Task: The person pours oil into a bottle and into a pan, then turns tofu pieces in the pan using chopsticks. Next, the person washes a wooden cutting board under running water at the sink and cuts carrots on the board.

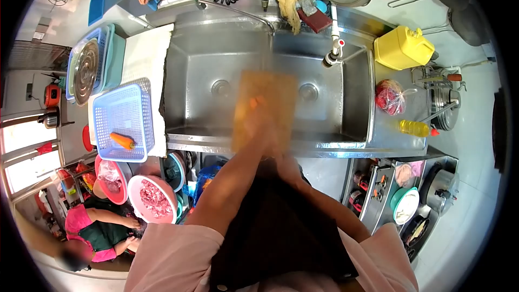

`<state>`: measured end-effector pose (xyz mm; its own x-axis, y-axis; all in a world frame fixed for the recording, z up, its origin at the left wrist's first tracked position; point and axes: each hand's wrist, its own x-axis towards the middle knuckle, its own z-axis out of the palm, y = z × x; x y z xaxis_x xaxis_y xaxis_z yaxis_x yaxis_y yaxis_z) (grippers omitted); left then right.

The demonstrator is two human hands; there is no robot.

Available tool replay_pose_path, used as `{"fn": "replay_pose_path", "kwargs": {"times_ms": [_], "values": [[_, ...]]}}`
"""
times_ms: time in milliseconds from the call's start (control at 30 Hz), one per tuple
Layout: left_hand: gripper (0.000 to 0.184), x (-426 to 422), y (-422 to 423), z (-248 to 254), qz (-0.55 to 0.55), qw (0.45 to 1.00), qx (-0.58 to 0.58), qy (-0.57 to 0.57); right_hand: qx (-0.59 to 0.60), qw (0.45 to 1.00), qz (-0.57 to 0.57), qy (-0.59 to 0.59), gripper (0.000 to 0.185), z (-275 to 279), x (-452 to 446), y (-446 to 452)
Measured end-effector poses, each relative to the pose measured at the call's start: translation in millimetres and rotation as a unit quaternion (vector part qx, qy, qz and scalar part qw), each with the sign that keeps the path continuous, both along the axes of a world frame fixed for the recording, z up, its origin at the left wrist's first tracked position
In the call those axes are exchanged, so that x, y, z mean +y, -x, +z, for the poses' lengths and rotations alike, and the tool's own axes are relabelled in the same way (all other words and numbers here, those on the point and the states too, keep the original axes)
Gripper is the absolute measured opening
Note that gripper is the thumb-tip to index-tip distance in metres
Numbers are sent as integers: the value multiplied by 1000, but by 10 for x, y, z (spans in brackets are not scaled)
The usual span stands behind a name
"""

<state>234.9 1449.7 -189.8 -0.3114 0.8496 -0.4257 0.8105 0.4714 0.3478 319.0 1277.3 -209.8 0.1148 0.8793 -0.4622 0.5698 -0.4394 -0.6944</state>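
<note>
A wooden cutting board lies across the front of the steel sink, blurred by motion. My left hand is over the board's left half, next to small orange pieces; its fingers are smeared. Near the board's front edge is my right hand, also blurred, and what it touches cannot be made out. On the left counter, a whole carrot rests in a blue plastic basket.
The steel sink has a faucet behind it. A yellow jug, a bagged red item and an oil bottle stand right. At lower left, a person works beside a pink basin of meat.
</note>
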Motion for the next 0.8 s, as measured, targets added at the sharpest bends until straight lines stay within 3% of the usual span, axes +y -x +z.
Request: {"fn": "replay_pose_path", "kwargs": {"times_ms": [167,367,600,667,800], "values": [[51,-40,-11,-3,-17,999,35,17,20,997,-37,-63,62,-99,-73,40],[50,-9,2,-9,-37,999,34,-7,35,998,-49,7,64,15,-37,19],[53,-127,-57,-123,-23,998,57,-4,32,999,-22,-36,64,-343,-163,-11],[54,-76,-76,16,-20,999,41,-7,35,999,-20,-7,64,-225,-71,-20],[57,-70,-43,383,-37,999,19,11,-2,995,-54,-81,70,-313,-60,112]]}}
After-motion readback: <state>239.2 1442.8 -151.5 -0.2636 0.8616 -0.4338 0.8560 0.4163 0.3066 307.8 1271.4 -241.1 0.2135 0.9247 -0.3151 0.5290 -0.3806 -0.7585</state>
